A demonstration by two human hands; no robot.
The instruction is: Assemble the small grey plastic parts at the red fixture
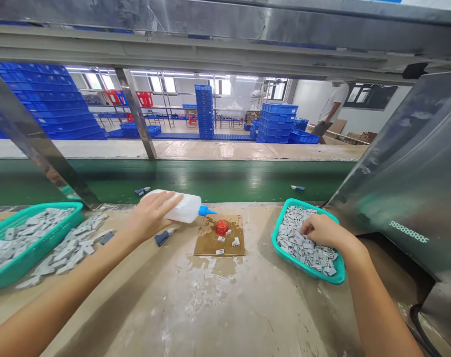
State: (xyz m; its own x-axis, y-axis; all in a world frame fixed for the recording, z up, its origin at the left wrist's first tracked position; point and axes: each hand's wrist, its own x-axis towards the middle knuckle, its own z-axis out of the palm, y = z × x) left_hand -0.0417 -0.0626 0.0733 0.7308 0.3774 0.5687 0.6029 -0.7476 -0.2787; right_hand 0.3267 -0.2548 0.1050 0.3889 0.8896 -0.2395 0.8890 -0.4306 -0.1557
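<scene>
On the desk (pixel 218 317), a wet board (pixel 203 246) holds four pieces (pixel 235 242), the basket (pixel 303 267) many more; left hand (pixel 156 210) grasps a bottle (pixel 186 208), right hand (pixel 324 230) dips into the basket, grip unclear.

Big blue crate stack (pixel 46 106) back left, narrow blue crate stack (pixel 205 111) mid back, wider blue crate stack (pixel 277 124) right of it. Red plastic items (pixel 144 98) on far table, too small to identify. Person (pixel 334 106) in light top, back right, near dark-framed window (pixel 370 95). Slanted metal post (pixel 136 114) left of centre, metal beam (pixel 225 22) across top. Big metal panel (pixel 404 163) at right, black cable (pixel 415 317) below it.
</scene>
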